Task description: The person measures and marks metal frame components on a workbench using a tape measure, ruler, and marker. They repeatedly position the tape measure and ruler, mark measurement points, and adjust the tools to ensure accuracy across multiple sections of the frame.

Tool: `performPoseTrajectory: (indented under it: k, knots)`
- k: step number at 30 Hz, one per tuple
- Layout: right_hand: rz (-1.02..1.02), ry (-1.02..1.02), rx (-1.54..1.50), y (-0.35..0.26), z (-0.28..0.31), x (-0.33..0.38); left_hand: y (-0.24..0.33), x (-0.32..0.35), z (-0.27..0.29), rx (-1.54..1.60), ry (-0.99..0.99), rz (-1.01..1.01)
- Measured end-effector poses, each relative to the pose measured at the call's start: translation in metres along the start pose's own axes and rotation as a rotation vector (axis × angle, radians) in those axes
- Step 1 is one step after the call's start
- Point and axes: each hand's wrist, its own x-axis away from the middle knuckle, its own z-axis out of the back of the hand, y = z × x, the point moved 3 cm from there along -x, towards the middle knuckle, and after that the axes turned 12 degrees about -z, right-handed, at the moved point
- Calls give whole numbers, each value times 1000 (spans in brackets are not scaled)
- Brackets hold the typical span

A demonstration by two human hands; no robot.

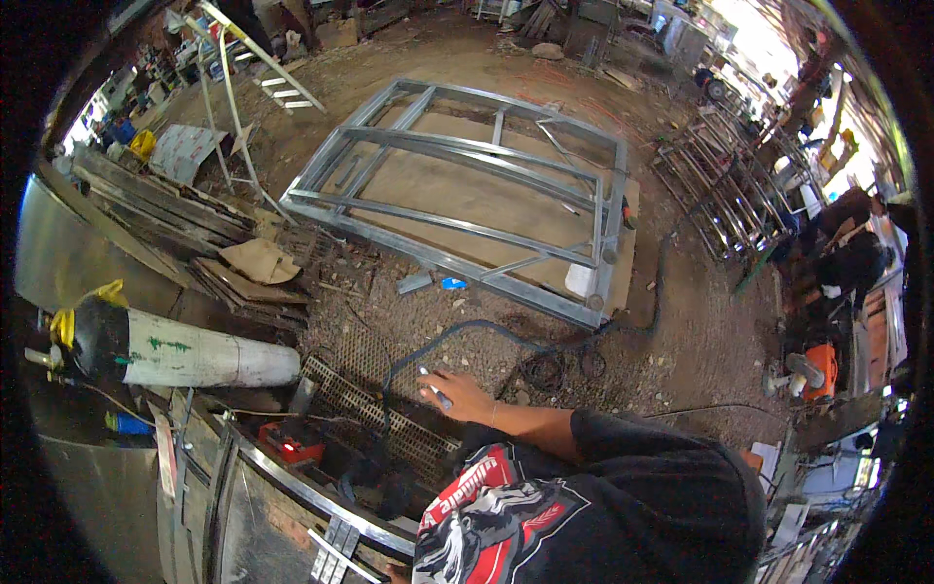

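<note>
My right hand [461,394] reaches out to the left over the gravel, its fingers closed around a slim, pale, pen-like object [441,398]. Its white tip shows past the fingers; the exact kind is too small to make out. A dark cable [457,331] runs on the ground just beyond this hand. At the lower edge a small part of my left hand [397,572] shows beside a curved metal edge [331,501]; its fingers are mostly hidden. Farther off, a welded frame of square metal tubes [448,258] lies flat on brown sheets [457,200].
A large white gas cylinder [209,352] lies at the left, above a red machine [290,443]. Stacked boards [165,204] and a stepladder [233,107] stand behind it. Coiled cable [545,370] lies on the gravel. At the right are a metal rack [725,180] and an orange tool [820,370].
</note>
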Motion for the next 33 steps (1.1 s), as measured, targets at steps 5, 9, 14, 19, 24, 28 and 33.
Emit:
performPoseTrajectory:
  k: [5,9,14,19,24,28,33]
  knots:
    - [22,-74,-122,-12,3,-20,63,-23,-9,12,-3,-85]
    - [11,-76,-103,-6,22,-30,105,-42,-21,27,-32,-152]
    - [78,31,-86,20,37,-48,136,-58,-27,36,-64,-190]
    - [4,-31,-147,35,59,-69,154,-72,-28,38,-71,-185]
    - [80,102,-136,59,69,-76,163,-83,-33,35,-104,-190]
    - [48,20,-151,56,70,-82,157,-83,-32,33,-112,-160]
    - [15,-25,-103,61,70,-88,153,-87,-38,36,-138,-144]
